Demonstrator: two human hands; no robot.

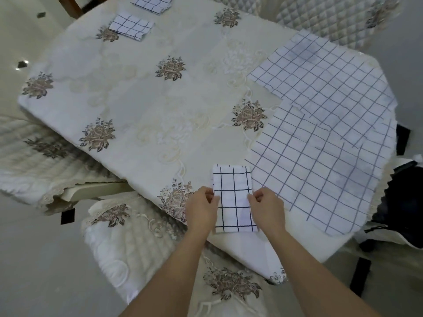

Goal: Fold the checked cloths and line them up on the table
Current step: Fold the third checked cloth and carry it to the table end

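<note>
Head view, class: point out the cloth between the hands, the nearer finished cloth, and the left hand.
cloth between the hands [233, 202]: head view, middle panel.
nearer finished cloth [131, 27]: head view, top face.
left hand [201, 207]: head view, back of hand.

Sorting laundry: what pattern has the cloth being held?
The folded cloth is white with dark grid lines; head view.

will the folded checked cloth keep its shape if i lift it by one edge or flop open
Likely flops: the folded checked cloth is thin fabric in loose layers, so they would probably sag open. It lies flat and thin, so probably light. Pushed, it may bunch on the embroidered tablecloth.
</note>
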